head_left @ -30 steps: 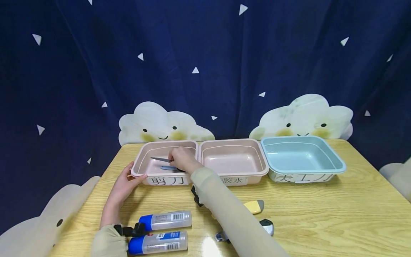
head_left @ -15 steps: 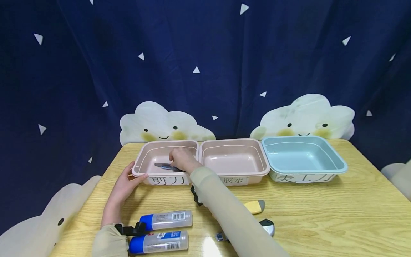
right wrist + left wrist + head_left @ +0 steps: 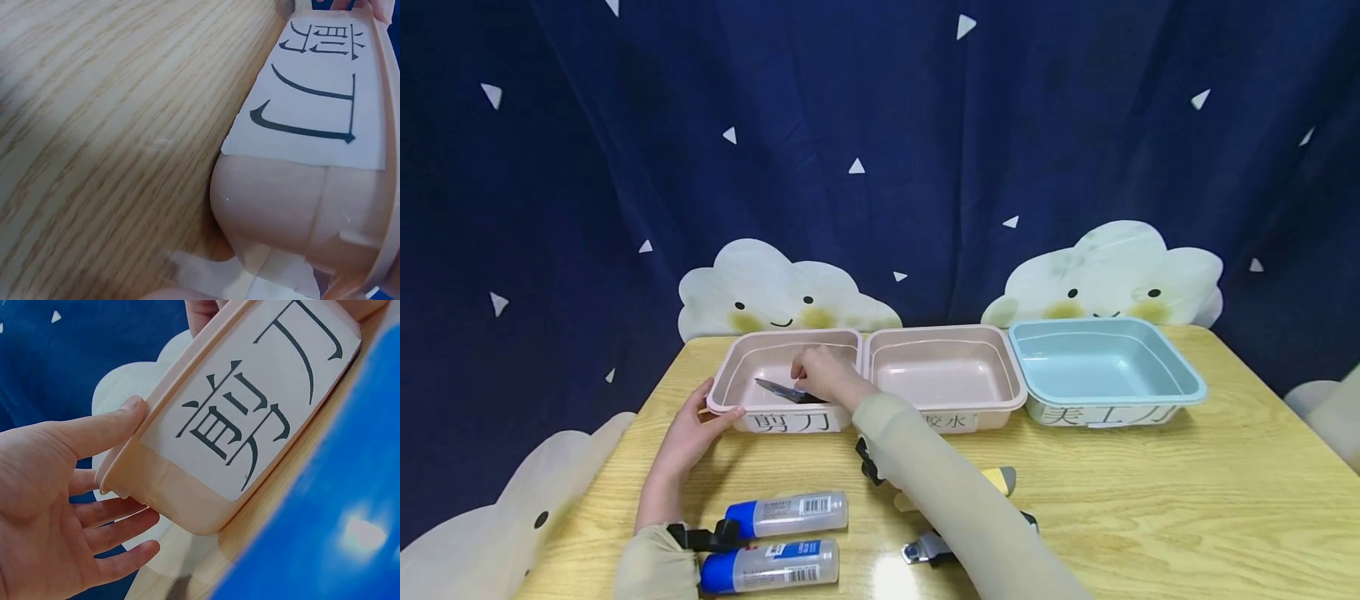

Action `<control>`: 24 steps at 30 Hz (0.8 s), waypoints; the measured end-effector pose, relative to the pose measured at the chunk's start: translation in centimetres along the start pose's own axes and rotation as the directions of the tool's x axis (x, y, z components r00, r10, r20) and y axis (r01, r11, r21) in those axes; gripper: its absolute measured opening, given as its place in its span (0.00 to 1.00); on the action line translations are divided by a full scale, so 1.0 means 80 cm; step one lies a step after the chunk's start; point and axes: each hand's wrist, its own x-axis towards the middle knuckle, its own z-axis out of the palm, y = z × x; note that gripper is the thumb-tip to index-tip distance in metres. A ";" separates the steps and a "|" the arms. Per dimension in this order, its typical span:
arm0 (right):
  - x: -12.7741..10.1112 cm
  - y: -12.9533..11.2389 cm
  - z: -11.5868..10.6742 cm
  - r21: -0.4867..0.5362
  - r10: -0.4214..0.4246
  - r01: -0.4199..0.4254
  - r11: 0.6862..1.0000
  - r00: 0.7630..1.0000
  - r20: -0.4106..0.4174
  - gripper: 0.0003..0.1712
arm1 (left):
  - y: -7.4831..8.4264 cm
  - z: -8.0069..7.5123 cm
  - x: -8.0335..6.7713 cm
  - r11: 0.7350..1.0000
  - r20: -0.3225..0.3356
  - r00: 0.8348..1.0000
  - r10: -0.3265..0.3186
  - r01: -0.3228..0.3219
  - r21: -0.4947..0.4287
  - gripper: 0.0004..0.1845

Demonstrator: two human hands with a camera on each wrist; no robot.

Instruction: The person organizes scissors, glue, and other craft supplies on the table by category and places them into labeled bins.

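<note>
Scissors (image 3: 781, 389) with a dark blade lie in the left pink bin (image 3: 734, 358), their black handle near the front wall. My right hand (image 3: 829, 372) is inside this bin, just above the scissors, with fingers loosely bent; its fingertips are partly hidden, and the handle shows below it. At the bin's front left corner, my left hand (image 3: 688, 433) holds the rim. In the left wrist view, the left thumb (image 3: 119, 428) presses the rim while the other fingers reach around the corner. A white label (image 3: 250, 406) with black characters is on the bin's front.
A second pink bin (image 3: 1019, 392) and a blue bin (image 3: 1197, 387) stand to the right, in a row. Two glue bottles (image 3: 801, 514) with blue caps lie in front. A yellow utility knife (image 3: 1000, 479) and a dark utility knife (image 3: 932, 547) lie partly under the right forearm.
The scissors in my right hand have come down onto the bin's floor and out of its fingers. My right forearm has shifted slightly right. My left hand stays on the rim.
</note>
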 end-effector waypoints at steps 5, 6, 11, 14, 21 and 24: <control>-0.010 -0.001 -0.006 0.033 -0.015 0.015 0.999 1.000 0.005 0.08 | -0.001 0.002 -0.002 1.000 -0.001 1.000 -0.014 0.014 -0.004 0.48; -0.012 -0.001 -0.007 0.033 -0.025 0.025 0.999 1.000 0.000 0.08 | -0.001 0.002 -0.002 1.000 -0.003 1.000 -0.015 0.015 -0.004 0.48; -0.022 -0.001 -0.013 0.057 -0.089 0.090 0.994 0.996 -0.018 0.08 | -0.002 0.001 -0.001 1.000 -0.004 1.000 -0.008 0.008 0.005 0.48; -0.030 -0.003 -0.015 0.104 -0.098 0.097 0.990 0.995 0.003 0.09 | -0.003 0.000 -0.001 1.000 -0.002 1.000 -0.011 0.011 0.010 0.49; -0.048 -0.009 -0.015 0.133 -0.133 0.142 0.981 0.988 -0.076 0.08 | -0.001 0.000 0.000 1.000 0.002 1.000 -0.008 0.008 0.006 0.47; -0.057 -0.012 -0.018 0.146 -0.155 0.173 0.974 0.979 -0.129 0.07 | 0.000 0.000 0.001 1.000 0.005 1.000 -0.006 0.006 0.004 0.47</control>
